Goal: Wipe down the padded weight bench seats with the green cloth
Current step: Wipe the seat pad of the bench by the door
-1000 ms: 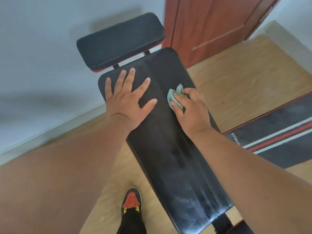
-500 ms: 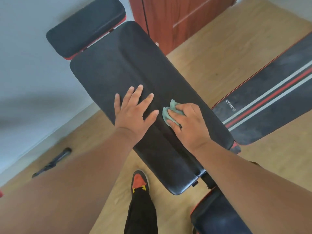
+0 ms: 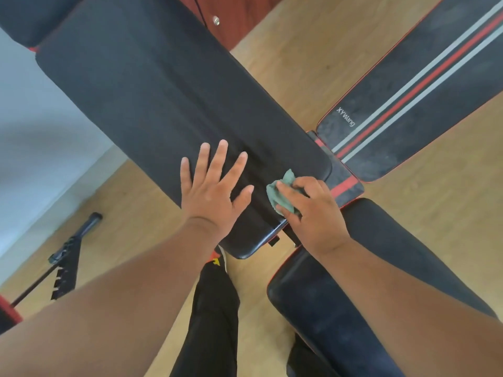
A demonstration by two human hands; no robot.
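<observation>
The long black padded back pad (image 3: 152, 85) of the weight bench runs from the upper left to the middle. My left hand (image 3: 215, 186) lies flat on its near end with fingers spread. To the right of it, my right hand (image 3: 310, 210) is closed on a crumpled green cloth (image 3: 280, 194) and presses it onto the pad's near right corner. A second black seat pad (image 3: 340, 289) sits nearer, partly under my right forearm. A smaller black headrest pad (image 3: 24, 14) shows at the top left.
A black mat with red and grey stripes (image 3: 424, 88) lies on the wooden floor at the right. A black metal bar with a toothed bracket (image 3: 68, 257) rests on the floor at the left. My black-trousered leg (image 3: 212, 317) stands below the bench. A wooden door (image 3: 231, 17) is behind.
Both hands have slid down the back pad from near its top end to its near end, the right hand dragging the cloth along. The view has tilted down, bringing the seat pad into view.
</observation>
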